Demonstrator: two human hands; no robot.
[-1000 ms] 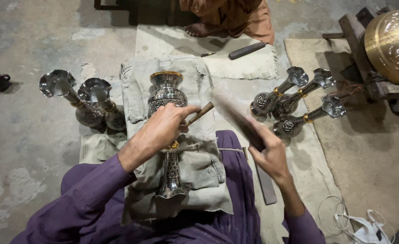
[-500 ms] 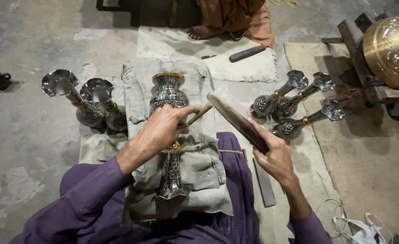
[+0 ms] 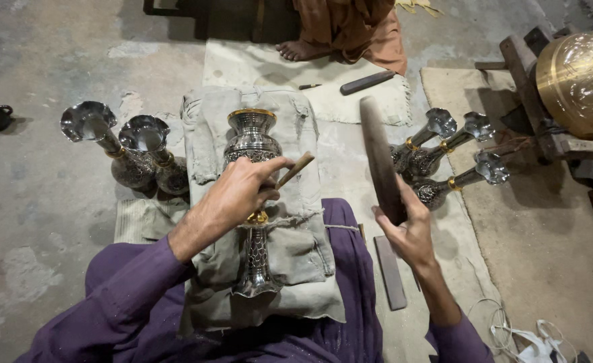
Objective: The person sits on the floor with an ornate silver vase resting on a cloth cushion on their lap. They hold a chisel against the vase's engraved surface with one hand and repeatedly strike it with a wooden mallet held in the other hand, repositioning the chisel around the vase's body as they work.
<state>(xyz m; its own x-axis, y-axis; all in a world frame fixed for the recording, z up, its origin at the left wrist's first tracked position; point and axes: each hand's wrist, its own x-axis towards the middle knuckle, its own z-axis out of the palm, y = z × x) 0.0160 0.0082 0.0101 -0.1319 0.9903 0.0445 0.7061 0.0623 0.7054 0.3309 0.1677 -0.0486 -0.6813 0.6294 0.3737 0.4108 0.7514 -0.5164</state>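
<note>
Glossy engraved metal vase (image 3: 252, 202) with gilt bands lies on coarse, matt grey cloth (image 3: 296, 242) — at two o'clock, a smooth dark wooden bat (image 3: 379, 158); floor (image 3: 34, 202) rough concrete.

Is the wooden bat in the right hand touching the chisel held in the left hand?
Apart. The head view shows the flat wooden bat raised in the right hand, with cloth showing between it and the chisel in the left hand.

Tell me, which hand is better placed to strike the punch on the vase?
Probably the right hand. It holds the flat wooden bat raised and free beside the work. The left hand is busy: it grips the wooden-handled punch against the engraved metal vase lying on the cloth pad.
</note>
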